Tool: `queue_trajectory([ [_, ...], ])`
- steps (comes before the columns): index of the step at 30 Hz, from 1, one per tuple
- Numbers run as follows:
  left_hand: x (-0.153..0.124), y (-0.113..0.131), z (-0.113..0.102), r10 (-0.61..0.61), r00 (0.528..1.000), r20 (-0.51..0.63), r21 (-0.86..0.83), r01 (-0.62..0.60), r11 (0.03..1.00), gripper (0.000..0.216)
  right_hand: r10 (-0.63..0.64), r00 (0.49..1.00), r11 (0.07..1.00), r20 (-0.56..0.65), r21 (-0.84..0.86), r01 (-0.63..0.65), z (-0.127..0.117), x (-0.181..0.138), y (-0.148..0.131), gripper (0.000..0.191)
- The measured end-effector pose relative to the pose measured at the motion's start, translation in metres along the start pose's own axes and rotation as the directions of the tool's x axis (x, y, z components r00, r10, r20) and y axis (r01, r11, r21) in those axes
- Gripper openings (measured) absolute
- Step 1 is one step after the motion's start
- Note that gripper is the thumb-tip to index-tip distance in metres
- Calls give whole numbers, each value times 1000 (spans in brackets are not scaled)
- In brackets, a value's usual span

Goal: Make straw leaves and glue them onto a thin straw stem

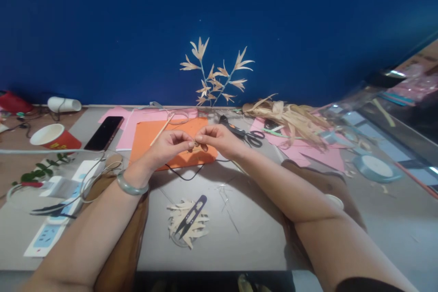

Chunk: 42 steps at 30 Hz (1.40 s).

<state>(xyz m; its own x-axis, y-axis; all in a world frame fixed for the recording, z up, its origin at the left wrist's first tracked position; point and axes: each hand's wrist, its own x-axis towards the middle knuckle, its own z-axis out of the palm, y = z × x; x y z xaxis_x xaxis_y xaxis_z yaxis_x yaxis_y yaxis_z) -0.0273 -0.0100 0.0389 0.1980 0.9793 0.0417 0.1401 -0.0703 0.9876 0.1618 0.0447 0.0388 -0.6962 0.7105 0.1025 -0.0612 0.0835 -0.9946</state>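
My left hand (170, 143) and my right hand (218, 139) meet fingertip to fingertip above an orange sheet (147, 128). Both are closed in a pinch on something tiny and brownish, mostly hidden by the fingers. A thin pale stick (161, 130) shows just behind my left hand. Nearer to me, black thread snips (191, 216) lie on a pile of pale cut husk pieces (186, 238). Several thin wires (224, 196) are scattered right of that pile. Beyond my hands, two stems with pale pointed husk flowers (216, 75) stand against the blue wall.
Black scissors (251, 137) and a heap of dried husks (290, 118) lie at the right, near a light-blue ribbon roll (376, 167). On the left are a phone (105, 132), a red paper cup (56, 138), a white power strip (44, 237) with cables, and a green leafy sprig (37, 171).
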Motion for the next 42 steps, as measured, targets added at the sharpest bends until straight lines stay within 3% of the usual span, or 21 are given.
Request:
queue_trajectory([
  [7,2,-5,-3,61,998,33,-113,-57,992,20,-37,995,998,-91,55,42,10,-3,0,27],
  [10,2,-4,0,76,997,-23,-107,-78,991,21,-55,988,998,-142,25,59,12,-3,2,27],
  [14,0,1,6,148,980,-134,24,-146,989,21,-54,982,998,-182,-37,49,10,-3,6,27],
  [21,0,-1,10,274,928,-254,190,-230,955,20,-41,982,998,-183,-50,32,9,-1,6,26],
  [25,0,-2,9,356,907,-226,230,-306,924,18,-27,986,999,-165,-20,24,10,-1,5,25],
  [33,-3,1,10,597,787,-155,445,-484,754,8,-22,991,999,-136,-47,15,8,-2,2,24],
  [38,-6,4,10,555,814,-170,468,-429,772,9,-48,989,995,-139,-93,36,9,-4,-3,26],
  [42,-7,5,10,478,846,-234,438,-347,829,13,-154,971,976,-182,-180,121,11,-6,-2,27],
])
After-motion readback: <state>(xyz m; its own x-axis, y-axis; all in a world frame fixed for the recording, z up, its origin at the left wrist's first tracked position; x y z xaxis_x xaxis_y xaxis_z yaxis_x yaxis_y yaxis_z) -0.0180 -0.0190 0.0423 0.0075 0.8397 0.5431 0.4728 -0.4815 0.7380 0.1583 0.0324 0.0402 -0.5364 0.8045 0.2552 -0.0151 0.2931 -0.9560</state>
